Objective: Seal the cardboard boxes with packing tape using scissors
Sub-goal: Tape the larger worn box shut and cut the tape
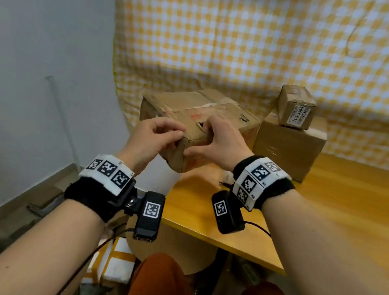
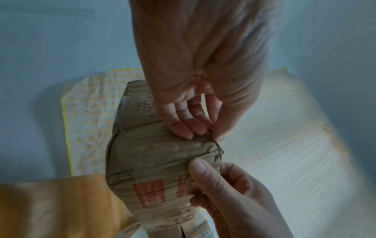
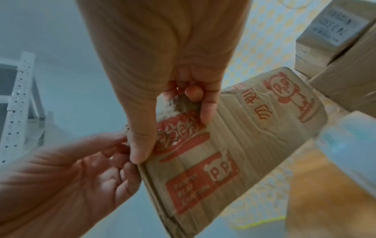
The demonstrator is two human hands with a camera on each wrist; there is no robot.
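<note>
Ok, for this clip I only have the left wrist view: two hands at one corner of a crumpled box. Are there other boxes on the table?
Observer: Yes. The head view shows a small labelled box sitting on a larger box, just right of the crumpled box.
Operator: What is the right hand doing up top?
Observer: In the head view, the right hand has its fingers over the top edge, beside a dark tear, with the thumb down the near side.
Operator: Any print on that side?
Observer: The right wrist view shows a red panel with a cartoon bear and lettering.
</note>
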